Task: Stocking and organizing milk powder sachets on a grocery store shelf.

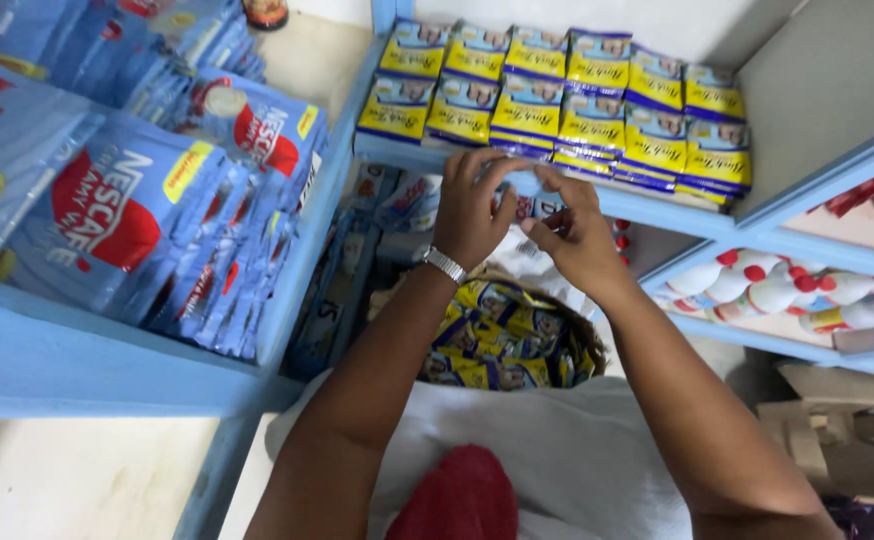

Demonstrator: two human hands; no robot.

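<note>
— What do I have in front of me?

— Both hands are raised at the front lip of the blue shelf. My left hand curls its fingers up over that edge, just under the rows of yellow-and-blue packets; I can't tell whether it grips one. My right hand has thumb and fingertips pinched together, but whatever sits between them is too small to make out.

— Why are the packets stacked that way?

— I judge they stand overlapped, faces out, so each row reads from the front. More of the same packets fill the basket below my wrists, close for reaching.

— And the room?

— Blue-painted shelving all round: blue pouches leaning in files at left, white bottles with red caps lying at right, pale walls behind.
</note>
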